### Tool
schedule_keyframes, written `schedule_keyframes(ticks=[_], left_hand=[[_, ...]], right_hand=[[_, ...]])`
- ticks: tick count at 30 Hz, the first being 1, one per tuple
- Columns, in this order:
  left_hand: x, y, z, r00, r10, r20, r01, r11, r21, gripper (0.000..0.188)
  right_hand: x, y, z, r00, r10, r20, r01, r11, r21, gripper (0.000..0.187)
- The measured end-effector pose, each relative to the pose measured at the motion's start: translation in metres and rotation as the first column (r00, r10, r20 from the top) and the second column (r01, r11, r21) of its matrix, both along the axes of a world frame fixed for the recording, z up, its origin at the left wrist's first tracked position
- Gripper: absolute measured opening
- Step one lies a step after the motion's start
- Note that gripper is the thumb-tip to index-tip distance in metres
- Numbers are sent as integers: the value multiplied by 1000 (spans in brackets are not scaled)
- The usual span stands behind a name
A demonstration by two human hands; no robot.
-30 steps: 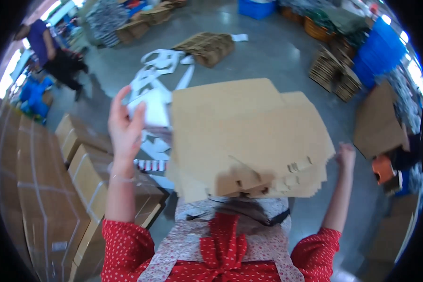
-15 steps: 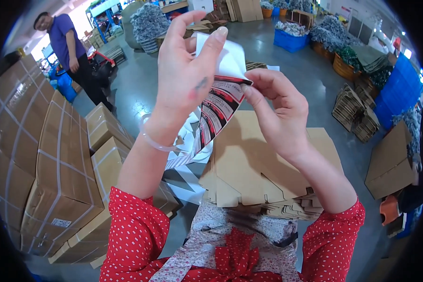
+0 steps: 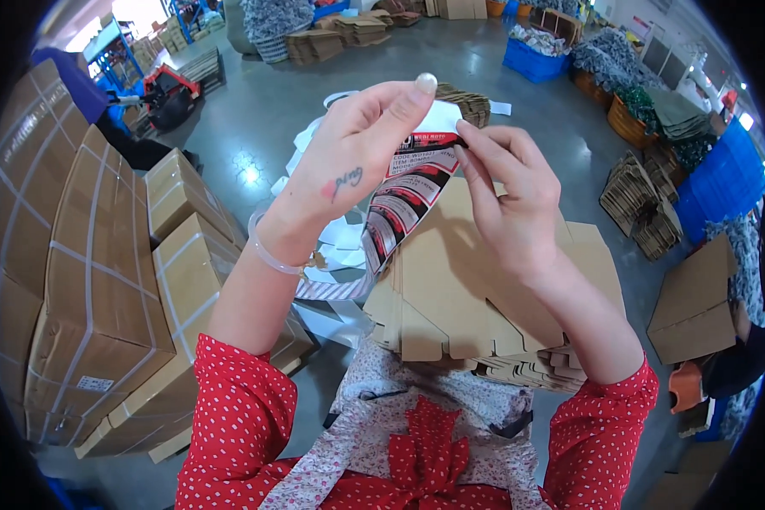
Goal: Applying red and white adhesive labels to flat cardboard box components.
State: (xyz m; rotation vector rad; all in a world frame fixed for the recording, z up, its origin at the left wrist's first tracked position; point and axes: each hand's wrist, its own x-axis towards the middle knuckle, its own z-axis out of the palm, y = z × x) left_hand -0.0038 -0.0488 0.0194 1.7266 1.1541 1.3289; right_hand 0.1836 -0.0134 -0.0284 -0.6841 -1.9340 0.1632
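Above lap stack of flat cardboard blanks [image 3: 484,297]: left hand [image 3: 357,161] and right hand [image 3: 510,195] together, both pinching printed red-black label [image 3: 408,200] by top edge. Looks like peel/separate step; clean split needs steady fingertip grip.

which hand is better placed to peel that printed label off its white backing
Right, probably. The right hand has its fingertips pinched on the top edge of the printed label, where a peel would start. The left hand grips the white backing behind it, steadying it above the cardboard stack.
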Motion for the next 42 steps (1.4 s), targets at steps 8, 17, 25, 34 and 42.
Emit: schedule_keyframes(ticks=[8,17,25,34,42], left_hand=[[-49,22,-56,933,246,262,-253,967,-6,49],[-43,0,-154,911,412,-14,-412,911,-22,85],[-13,-25,-154,949,212,-233,-233,970,-66,102],[-8,-21,-175,939,127,-320,-158,985,-72,104],[1,-4,-157,986,166,14,-155,946,-286,104]], right_hand=[[8,-27,-11,952,148,267,-156,988,8,26],[33,-13,-40,984,170,56,-51,563,-825,21],[21,-4,-59,979,158,132,16,578,-816,21],[32,1,-66,769,-194,610,311,946,-91,31],[202,33,-53,465,-614,638,659,721,213,30]])
